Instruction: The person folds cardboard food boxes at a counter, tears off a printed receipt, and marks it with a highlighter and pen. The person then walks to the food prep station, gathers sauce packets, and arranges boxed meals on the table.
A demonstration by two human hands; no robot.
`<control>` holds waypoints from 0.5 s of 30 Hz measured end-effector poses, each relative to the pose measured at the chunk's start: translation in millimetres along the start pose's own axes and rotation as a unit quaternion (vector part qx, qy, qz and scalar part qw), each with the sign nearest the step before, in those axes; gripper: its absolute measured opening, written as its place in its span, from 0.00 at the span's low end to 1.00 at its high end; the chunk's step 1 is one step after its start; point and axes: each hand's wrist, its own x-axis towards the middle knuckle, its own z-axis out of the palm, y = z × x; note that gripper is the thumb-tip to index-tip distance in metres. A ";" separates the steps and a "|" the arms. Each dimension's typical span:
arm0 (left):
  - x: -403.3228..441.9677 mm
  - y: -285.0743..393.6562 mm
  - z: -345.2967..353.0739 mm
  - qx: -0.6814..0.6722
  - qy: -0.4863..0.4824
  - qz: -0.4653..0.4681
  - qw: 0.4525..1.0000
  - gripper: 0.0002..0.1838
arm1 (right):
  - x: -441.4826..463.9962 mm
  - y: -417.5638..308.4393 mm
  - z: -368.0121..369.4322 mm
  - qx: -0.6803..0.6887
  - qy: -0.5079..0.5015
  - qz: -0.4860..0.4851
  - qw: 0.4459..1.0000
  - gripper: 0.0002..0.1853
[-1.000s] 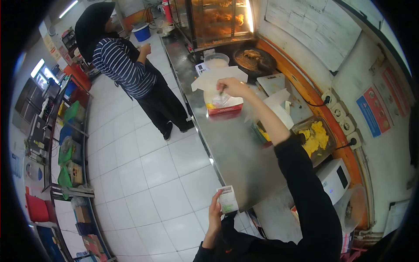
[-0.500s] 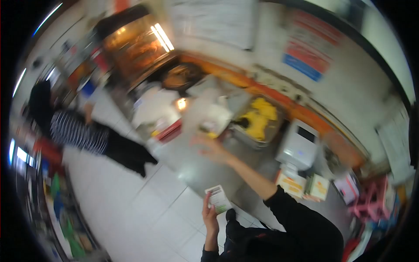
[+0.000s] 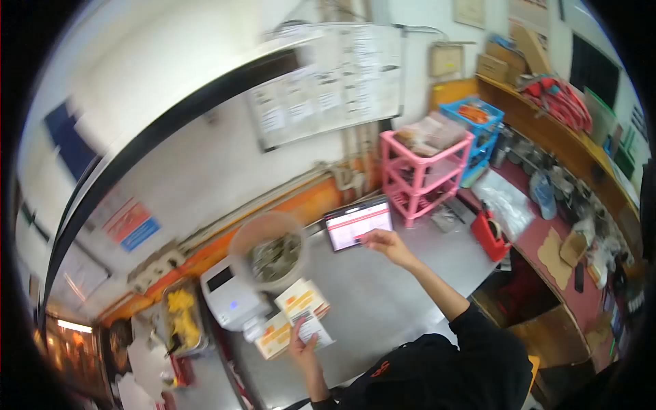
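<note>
A white printed slip [image 3: 313, 332] with dark text is held by its left edge in the closed fingers of my left hand [image 3: 301, 348], over the metal table. My right hand [image 3: 387, 246] reaches to the lower right part of a tablet [image 3: 357, 220] with a lit white and red screen. Its fingers point at the screen and it holds nothing that I can make out; whether a fingertip touches the glass is unclear. Two orange-and-white printed packs [image 3: 275, 336] lie under and beside the slip. A white label printer or similar machine [image 3: 231, 294] stands to their left.
A clear tub [image 3: 263, 273] with dark contents stands behind the packs. A pink rack [image 3: 418, 174] and a blue rack [image 3: 478, 113] stand behind the tablet. A red tape dispenser [image 3: 489, 236] sits at the right. A metal tray [image 3: 199, 343] of yellow food is at left.
My view has swung right, from the food counter to the tablet. My right hand has moved from over the counter to the tablet. The slip is still in my left hand.
</note>
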 end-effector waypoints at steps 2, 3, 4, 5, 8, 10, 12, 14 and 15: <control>8.3 -24.1 58.7 0.002 -0.058 -0.042 0.997 0.28 | -10.8 -0.7 -73.6 -0.011 0.095 0.010 0.995 0.09; 8.2 -31.8 81.8 0.006 -0.093 -0.080 0.992 0.28 | -20.3 -8.2 -103.0 -0.037 0.141 0.032 0.989 0.09; 5.8 -27.0 107.1 -0.019 -0.120 -0.123 0.985 0.28 | -26.9 -16.7 -129.6 -0.004 0.164 0.025 0.986 0.09; 6.7 -31.9 122.2 -0.019 -0.132 -0.128 0.983 0.28 | -32.4 -21.7 -153.5 -0.008 0.177 0.026 0.984 0.09; 2.8 -54.2 147.9 0.023 -0.199 -0.093 0.975 0.27 | -47.1 -33.1 -206.3 -0.016 0.249 0.039 0.968 0.09; 1.0 -66.6 148.7 0.010 -0.165 -0.141 0.976 0.27 | -53.3 -39.5 -224.3 -0.018 0.260 0.041 0.964 0.09; -2.5 -72.5 155.0 0.005 -0.167 -0.176 0.970 0.27 | -55.5 -43.6 -243.2 0.007 0.264 0.020 0.964 0.08; -1.8 -82.9 171.6 -0.008 -0.166 -0.201 0.965 0.26 | -57.5 -52.9 -267.4 -0.007 0.286 0.016 0.958 0.08; 0.5 -90.3 180.3 0.001 -0.186 -0.209 0.960 0.27 | -55.3 -61.0 -280.0 -0.017 0.302 0.011 0.953 0.07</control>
